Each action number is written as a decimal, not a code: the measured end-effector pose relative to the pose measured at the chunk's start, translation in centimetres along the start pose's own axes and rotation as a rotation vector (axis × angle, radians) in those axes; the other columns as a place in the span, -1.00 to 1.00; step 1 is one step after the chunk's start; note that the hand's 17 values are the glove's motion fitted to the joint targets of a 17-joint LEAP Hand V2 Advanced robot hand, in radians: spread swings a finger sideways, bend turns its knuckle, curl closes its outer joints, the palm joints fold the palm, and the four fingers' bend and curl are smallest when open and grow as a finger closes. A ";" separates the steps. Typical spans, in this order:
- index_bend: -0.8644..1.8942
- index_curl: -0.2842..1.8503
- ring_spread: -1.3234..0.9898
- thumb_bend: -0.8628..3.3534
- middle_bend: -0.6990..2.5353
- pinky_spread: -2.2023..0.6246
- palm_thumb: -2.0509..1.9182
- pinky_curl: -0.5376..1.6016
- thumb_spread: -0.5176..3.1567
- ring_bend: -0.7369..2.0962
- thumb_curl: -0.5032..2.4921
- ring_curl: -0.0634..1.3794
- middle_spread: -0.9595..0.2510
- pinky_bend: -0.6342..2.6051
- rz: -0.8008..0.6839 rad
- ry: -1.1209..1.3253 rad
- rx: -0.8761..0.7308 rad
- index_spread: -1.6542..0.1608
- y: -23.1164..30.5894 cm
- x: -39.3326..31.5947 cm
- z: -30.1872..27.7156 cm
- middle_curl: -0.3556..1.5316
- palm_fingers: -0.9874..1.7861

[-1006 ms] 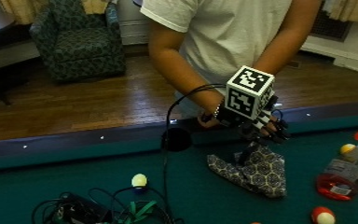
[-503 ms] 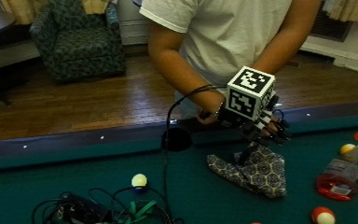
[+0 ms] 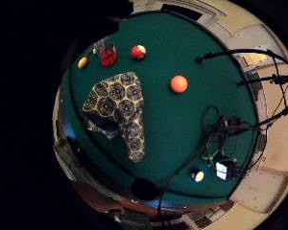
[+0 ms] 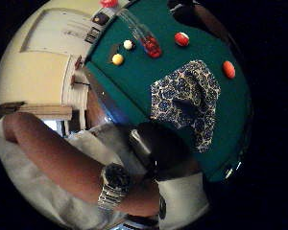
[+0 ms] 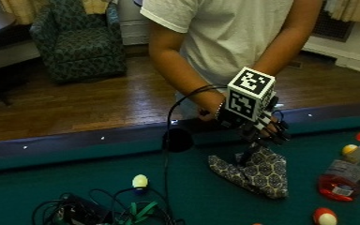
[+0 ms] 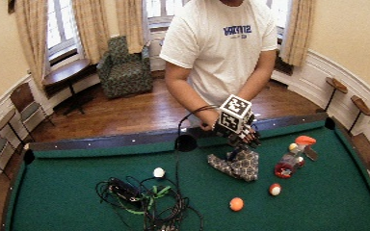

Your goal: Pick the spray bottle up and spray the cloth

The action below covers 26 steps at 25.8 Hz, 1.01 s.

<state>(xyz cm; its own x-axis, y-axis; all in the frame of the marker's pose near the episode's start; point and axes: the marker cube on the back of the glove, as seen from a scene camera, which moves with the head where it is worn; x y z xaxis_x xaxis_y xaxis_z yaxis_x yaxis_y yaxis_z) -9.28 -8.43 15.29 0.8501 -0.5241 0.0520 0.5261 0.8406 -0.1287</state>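
Gloved right hand hangs raised, fingers relaxed.

Patterned cloth crumpled on green felt; spray bottle, red liquid, orange cap, near, apart.

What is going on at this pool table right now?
A person stands at the pool table with the gloved right hand hovering above a patterned cloth lying on the felt. The spray bottle sits untouched to one side among a few billiard balls. The hand holds nothing, so the bottle has not been picked up yet.
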 end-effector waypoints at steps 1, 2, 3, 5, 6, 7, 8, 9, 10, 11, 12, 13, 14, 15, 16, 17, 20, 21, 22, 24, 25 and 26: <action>-0.24 -0.39 0.04 -0.60 -0.47 0.71 0.25 -0.17 -0.16 -0.34 -0.46 -0.48 0.37 -0.49 0.002 0.000 -0.001 0.35 0.0 0.1 0.0 -0.34 0.00; -0.24 -0.39 0.04 -0.60 -0.47 0.71 0.25 -0.17 -0.16 -0.34 -0.46 -0.48 0.37 -0.49 0.004 -0.001 -0.002 0.35 0.1 0.2 -0.1 -0.34 0.00; -0.23 -0.38 0.04 -0.60 -0.47 0.71 0.25 -0.17 -0.16 -0.34 -0.46 -0.48 0.37 -0.49 0.007 0.000 -0.002 0.35 0.2 0.3 -0.1 -0.34 0.00; -0.23 -0.38 0.04 -0.60 -0.47 0.71 0.25 -0.17 -0.16 -0.34 -0.46 -0.48 0.37 -0.49 0.011 0.004 -0.002 0.35 0.3 0.6 -0.2 -0.34 0.00; -0.23 -0.38 0.04 -0.60 -0.47 0.71 0.25 -0.17 -0.16 -0.34 -0.46 -0.48 0.37 -0.49 0.012 0.007 -0.002 0.35 0.4 0.7 -0.3 -0.34 0.00; -0.24 -0.38 0.04 -0.60 -0.47 0.71 0.25 -0.17 -0.16 -0.34 -0.46 -0.48 0.37 -0.49 0.013 0.011 -0.002 0.35 0.4 0.9 -0.3 -0.34 0.00; -0.24 -0.38 0.04 -0.60 -0.47 0.71 0.25 -0.17 -0.16 -0.34 -0.46 -0.48 0.38 -0.49 0.014 0.013 -0.003 0.35 0.5 1.0 -0.3 -0.34 0.00; -0.25 -0.39 0.04 -0.60 -0.47 0.71 0.25 -0.17 -0.16 -0.33 -0.46 -0.47 0.38 -0.49 0.015 0.015 -0.004 0.35 0.6 1.1 -0.3 -0.34 0.00; -0.25 -0.39 0.04 -0.60 -0.47 0.71 0.25 -0.17 -0.16 -0.33 -0.46 -0.47 0.38 -0.49 0.015 0.016 -0.006 0.35 0.6 1.2 -0.3 -0.34 0.00; -0.25 -0.39 0.04 -0.60 -0.47 0.71 0.25 -0.17 -0.16 -0.33 -0.46 -0.47 0.38 -0.48 0.014 0.016 -0.008 0.35 0.6 1.3 -0.3 -0.34 0.00; -0.25 -0.39 0.04 -0.60 -0.47 0.71 0.25 -0.17 -0.16 -0.33 -0.46 -0.48 0.38 -0.48 0.014 0.017 -0.010 0.35 0.7 1.3 -0.3 -0.34 -0.01; -0.25 -0.39 0.04 -0.60 -0.47 0.71 0.25 -0.17 -0.16 -0.33 -0.46 -0.47 0.38 -0.48 0.013 0.016 -0.011 0.35 0.7 1.3 -0.2 -0.33 -0.01; -0.25 -0.39 0.04 -0.60 -0.47 0.71 0.25 -0.17 -0.16 -0.33 -0.46 -0.47 0.38 -0.48 0.011 0.014 -0.013 0.35 0.7 1.2 -0.2 -0.33 -0.01; -0.25 -0.39 0.04 -0.60 -0.47 0.71 0.25 -0.17 -0.16 -0.33 -0.46 -0.47 0.38 -0.48 0.009 0.012 -0.014 0.35 0.8 1.1 -0.1 -0.33 -0.01; -0.25 -0.39 0.04 -0.60 -0.47 0.71 0.25 -0.17 -0.15 -0.33 -0.46 -0.48 0.38 -0.48 0.007 0.010 -0.015 0.35 0.8 1.1 0.0 -0.33 -0.01; -0.25 -0.39 0.04 -0.60 -0.47 0.71 0.25 -0.17 -0.15 -0.33 -0.46 -0.48 0.38 -0.48 0.006 0.008 -0.016 0.35 0.8 1.0 0.1 -0.33 -0.01; -0.24 -0.39 0.04 -0.60 -0.47 0.71 0.25 -0.17 -0.16 -0.33 -0.46 -0.48 0.38 -0.48 0.004 0.004 -0.017 0.35 0.8 0.8 0.2 -0.33 -0.01; -0.24 -0.39 0.04 -0.60 -0.47 0.71 0.25 -0.17 -0.16 -0.33 -0.46 -0.48 0.38 -0.48 0.004 0.003 -0.017 0.35 0.8 0.8 0.2 -0.33 -0.01; -0.24 -0.39 0.04 -0.60 -0.47 0.71 0.25 -0.17 -0.16 -0.33 -0.46 -0.48 0.38 -0.48 0.005 0.002 -0.016 0.35 0.8 0.8 0.2 -0.33 -0.01; -0.24 -0.39 0.04 -0.60 -0.47 0.71 0.25 -0.17 -0.16 -0.33 -0.46 -0.48 0.38 -0.49 0.008 0.001 -0.015 0.35 0.8 0.8 0.2 -0.33 -0.01; -0.24 -0.39 0.04 -0.60 -0.47 0.71 0.25 -0.17 -0.16 -0.33 -0.46 -0.48 0.38 -0.49 0.008 -0.001 -0.015 0.35 0.8 0.7 0.2 -0.33 0.00; -0.24 -0.39 0.04 -0.60 -0.47 0.71 0.25 -0.17 -0.16 -0.33 -0.46 -0.48 0.38 -0.49 0.008 -0.001 -0.015 0.35 0.8 0.7 0.3 -0.33 0.00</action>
<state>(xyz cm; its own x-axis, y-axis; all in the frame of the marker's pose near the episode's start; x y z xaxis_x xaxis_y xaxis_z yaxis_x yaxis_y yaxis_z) -8.21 -8.08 15.48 0.8544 -0.5169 0.0523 0.5187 0.8427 -0.1442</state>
